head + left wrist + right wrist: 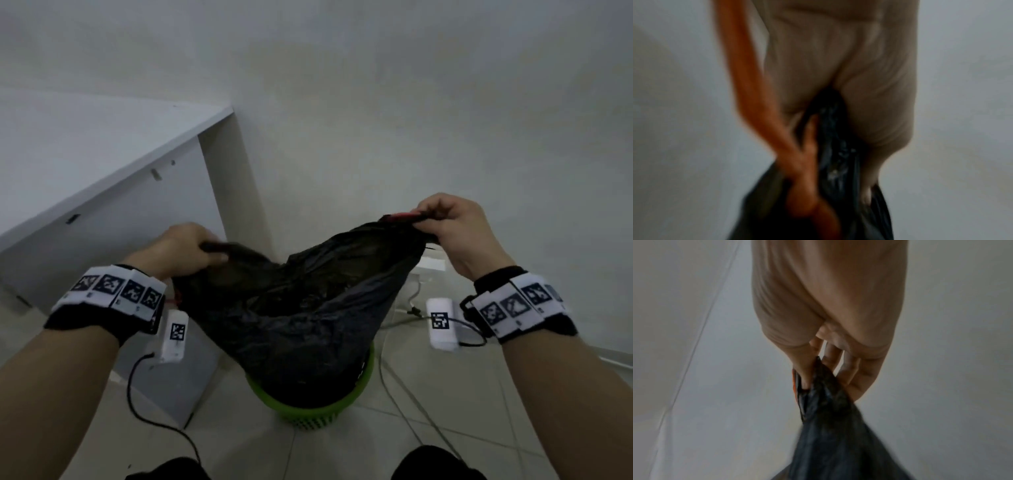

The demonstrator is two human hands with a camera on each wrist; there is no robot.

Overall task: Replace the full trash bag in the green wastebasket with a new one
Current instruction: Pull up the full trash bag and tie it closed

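A black trash bag (301, 308) rises out of the green wastebasket (308, 409) on the tiled floor, its lower part still inside the basket. My left hand (191, 248) grips the bag's left top edge, and in the left wrist view the black plastic (834, 146) runs through the curled fingers. My right hand (442, 222) pinches the right top edge higher up, where a red drawstring strip (400, 216) shows. The right wrist view shows the bag (830, 426) hanging from those fingers, with an orange-red strip (795, 384) at its edge.
A white desk (113, 147) with a side panel stands at the left, close to the basket. A white wall is behind. Cables (404, 383) and a white power strip (428, 265) lie on the floor at the right. My dark-clad knees (435, 464) are at the bottom edge.
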